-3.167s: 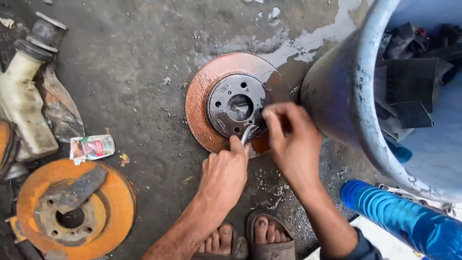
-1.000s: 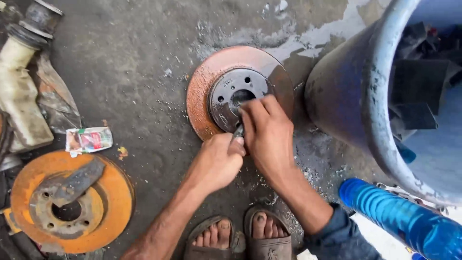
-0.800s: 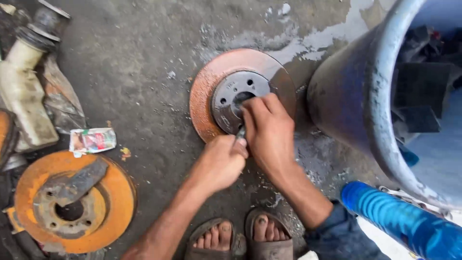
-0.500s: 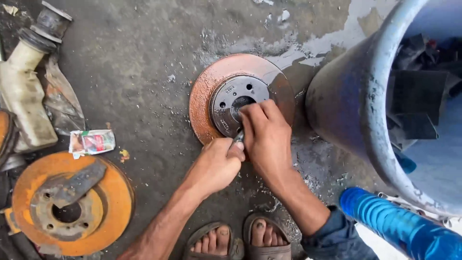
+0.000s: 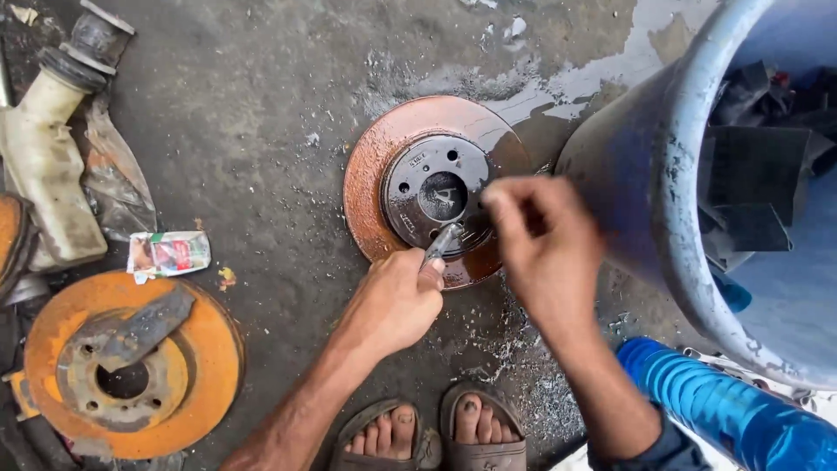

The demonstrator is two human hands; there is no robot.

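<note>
A rusty brake disc (image 5: 370, 187) with a dark grey hub lies flat on the wet concrete floor. My left hand (image 5: 397, 301) rests at the disc's near edge, gripping a small grey metal tool (image 5: 441, 242) whose tip leans onto the hub. My right hand (image 5: 545, 244) hovers just right of the tool above the disc's right edge. It is blurred by motion, fingers curled together, with nothing visible in them.
A large blue barrel (image 5: 663, 174) holding dark scraps stands at the right, with a blue ribbed bottle (image 5: 724, 414) below it. A second rusty disc (image 5: 209, 384) carrying a metal piece lies lower left, beside a packet (image 5: 170, 253) and a plastic reservoir (image 5: 44, 166). My sandalled feet (image 5: 436, 432) are near metal shavings.
My right hand has come off the tool and moved right and up. My left hand stays at the disc's near edge, still holding the tool.
</note>
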